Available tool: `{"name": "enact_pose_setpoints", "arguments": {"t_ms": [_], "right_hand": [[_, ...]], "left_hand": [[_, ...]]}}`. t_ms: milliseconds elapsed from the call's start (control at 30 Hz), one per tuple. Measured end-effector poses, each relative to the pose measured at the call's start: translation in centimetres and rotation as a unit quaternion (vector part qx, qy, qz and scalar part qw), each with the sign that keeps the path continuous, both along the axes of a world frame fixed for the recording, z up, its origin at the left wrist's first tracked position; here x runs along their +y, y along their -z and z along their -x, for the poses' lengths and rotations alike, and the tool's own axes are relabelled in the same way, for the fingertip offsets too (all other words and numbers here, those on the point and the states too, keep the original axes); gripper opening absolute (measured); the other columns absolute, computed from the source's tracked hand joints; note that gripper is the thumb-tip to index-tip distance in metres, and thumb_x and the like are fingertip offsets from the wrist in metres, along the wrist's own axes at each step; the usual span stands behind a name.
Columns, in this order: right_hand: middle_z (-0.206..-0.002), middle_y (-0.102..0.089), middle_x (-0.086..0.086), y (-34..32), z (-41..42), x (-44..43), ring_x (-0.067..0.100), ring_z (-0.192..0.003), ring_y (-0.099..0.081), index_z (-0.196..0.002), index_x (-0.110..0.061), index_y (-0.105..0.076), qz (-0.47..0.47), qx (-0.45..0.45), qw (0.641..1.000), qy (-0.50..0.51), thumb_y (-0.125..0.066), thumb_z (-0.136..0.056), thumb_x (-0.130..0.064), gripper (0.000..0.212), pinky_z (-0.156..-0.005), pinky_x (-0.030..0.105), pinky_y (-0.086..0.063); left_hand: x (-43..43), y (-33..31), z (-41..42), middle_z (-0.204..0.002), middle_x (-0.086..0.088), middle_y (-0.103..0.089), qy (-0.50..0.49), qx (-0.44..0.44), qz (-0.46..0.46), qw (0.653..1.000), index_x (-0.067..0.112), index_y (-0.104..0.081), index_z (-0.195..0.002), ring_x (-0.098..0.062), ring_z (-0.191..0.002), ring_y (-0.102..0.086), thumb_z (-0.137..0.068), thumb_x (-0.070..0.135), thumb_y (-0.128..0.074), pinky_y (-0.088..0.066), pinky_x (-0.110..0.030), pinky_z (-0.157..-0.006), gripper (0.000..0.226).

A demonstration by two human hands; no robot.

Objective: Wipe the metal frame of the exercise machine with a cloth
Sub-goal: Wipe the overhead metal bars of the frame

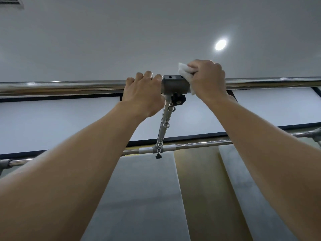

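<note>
2 hands were up on the top bar (60, 87) in the head view, 1 on each side of the grey clamp block (174, 85) fixed on it. My left hand (144, 96) was just left of the block and touching it. Its fingers were curled over the bar and pressed together, and it held no cloth. My right hand (207, 79) was just right of the block, with its fingers curled round the white cloth (184, 71) and squeezing it against the bar. A corner of the cloth stuck up above the block's right edge, and a strip of it hung down beside the block's right face. Below the block sat a black knob (178, 99), and a slanted strut (164, 126) with small rings ran down to a lower bar (199, 145).

I judged the wipe to be somewhere in its middle. The cloth was on the stretch touching the block's right side. I could not tell whether the bar further right or left of the block had been done, since the chrome shone alike on both sides. By my reckoning, the block itself, the strut below it and the lower bar were left to do.
</note>
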State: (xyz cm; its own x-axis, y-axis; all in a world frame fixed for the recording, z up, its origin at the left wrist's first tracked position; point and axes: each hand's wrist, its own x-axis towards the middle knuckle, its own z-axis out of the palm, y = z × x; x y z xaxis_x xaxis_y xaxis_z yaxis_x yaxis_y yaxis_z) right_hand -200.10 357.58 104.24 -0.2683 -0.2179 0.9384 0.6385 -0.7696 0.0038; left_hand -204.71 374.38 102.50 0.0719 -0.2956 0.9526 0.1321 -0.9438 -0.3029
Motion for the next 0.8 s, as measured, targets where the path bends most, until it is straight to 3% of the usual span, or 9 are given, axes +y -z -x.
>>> {"name": "enact_pose_setpoints", "arguments": {"t_ms": [100, 133, 267, 367, 500, 667, 733, 800], "right_hand": [[-0.092, -0.068, 0.010, 0.9, 1.8, 0.8, 0.030, -0.088, -0.058, -0.100, -0.012, -0.071, 0.019, -0.006, 0.998, -0.056, -0.022, -0.055, -0.051, 0.078, -0.077, 0.034, -0.047], [-0.090, -0.068, 0.007, 0.6, 2.2, 1.3, 0.029, -0.086, -0.058, -0.100, -0.014, -0.071, 0.029, -0.005, 0.998, -0.053, -0.023, -0.055, -0.052, 0.075, -0.075, 0.033, -0.046], [-0.077, -0.062, -0.007, -0.7, 3.0, 4.7, 0.017, -0.077, -0.058, -0.095, -0.024, -0.072, 0.124, 0.002, 0.992, -0.001, -0.060, -0.078, -0.055, 0.037, -0.072, 0.026, -0.044], [-0.081, -0.060, -0.005, -1.0, 3.2, 5.7, 0.019, -0.081, -0.056, -0.099, -0.026, -0.070, 0.169, 0.018, 0.985, 0.037, -0.044, -0.080, -0.046, 0.038, -0.074, 0.027, -0.036], [-0.084, -0.061, 0.002, -2.2, 3.6, 5.7, 0.030, -0.085, -0.059, -0.096, -0.020, -0.068, 0.145, 0.063, 0.984, 0.088, -0.051, -0.089, -0.032, 0.022, -0.074, 0.031, -0.039], [-0.084, -0.057, 0.003, -0.3, 4.1, 8.9, 0.028, -0.077, -0.056, -0.098, -0.016, -0.063, 0.165, 0.019, 0.978, 0.128, -0.055, -0.092, -0.043, 0.028, -0.068, 0.032, -0.037], [-0.093, -0.059, 0.002, 1.1, 3.7, 9.3, 0.027, -0.083, -0.056, -0.104, -0.018, -0.063, 0.194, 0.003, 0.972, 0.129, -0.046, -0.091, -0.053, 0.041, -0.071, 0.034, -0.040], [-0.096, -0.062, 0.000, 1.4, 3.9, 9.2, 0.025, -0.087, -0.057, -0.105, -0.019, -0.066, 0.202, 0.020, 0.977, 0.061, -0.025, -0.075, -0.061, 0.066, -0.076, 0.036, -0.043]], "left_hand": [[0.5, 0.2, -0.1, -0.140, -0.010, -0.046, 0.035, -0.016, 0.000, 0.999, 0.015, -0.043, -0.141, -0.031, -0.128, -0.042, -0.093, 0.026, -0.051, -0.033, -0.043, -0.105, 0.050], [0.6, 0.2, -0.2, -0.137, -0.011, -0.047, 0.062, -0.026, 0.007, 0.998, 0.013, -0.046, -0.138, -0.032, -0.126, -0.043, -0.093, 0.024, -0.051, -0.035, -0.042, -0.103, 0.046], [1.6, 0.3, 0.1, -0.123, -0.015, -0.051, 0.138, -0.084, 0.065, 0.985, 0.006, -0.058, -0.117, -0.034, -0.117, -0.047, -0.095, 0.019, -0.048, -0.043, -0.044, -0.090, 0.028], [3.1, 0.3, 0.5, -0.118, -0.014, -0.056, 0.097, -0.105, 0.075, 0.987, 0.007, -0.062, -0.109, -0.034, -0.114, -0.049, -0.096, 0.021, -0.045, -0.041, -0.044, -0.090, 0.026], [4.0, -0.1, 1.2, -0.121, -0.010, -0.060, 0.069, -0.093, 0.059, 0.991, 0.009, -0.063, -0.118, -0.032, -0.117, -0.050, -0.098, 0.022, -0.045, -0.038, -0.044, -0.097, 0.029], [5.1, 0.3, 1.8, -0.117, -0.013, -0.059, 0.046, -0.087, 0.098, 0.990, 0.008, -0.061, -0.111, -0.033, -0.113, -0.051, -0.095, 0.017, -0.047, -0.039, -0.043, -0.092, 0.023], [5.7, 0.4, 2.0, -0.116, -0.013, -0.058, 0.033, -0.085, 0.095, 0.991, 0.007, -0.062, -0.108, -0.034, -0.112, -0.051, -0.094, 0.014, -0.047, -0.039, -0.042, -0.090, 0.022], [6.3, 0.3, 2.3, -0.117, -0.014, -0.058, 0.030, -0.075, 0.092, 0.992, 0.006, -0.063, -0.108, -0.034, -0.113, -0.051, -0.094, 0.015, -0.047, -0.039, -0.042, -0.091, 0.023]]}}
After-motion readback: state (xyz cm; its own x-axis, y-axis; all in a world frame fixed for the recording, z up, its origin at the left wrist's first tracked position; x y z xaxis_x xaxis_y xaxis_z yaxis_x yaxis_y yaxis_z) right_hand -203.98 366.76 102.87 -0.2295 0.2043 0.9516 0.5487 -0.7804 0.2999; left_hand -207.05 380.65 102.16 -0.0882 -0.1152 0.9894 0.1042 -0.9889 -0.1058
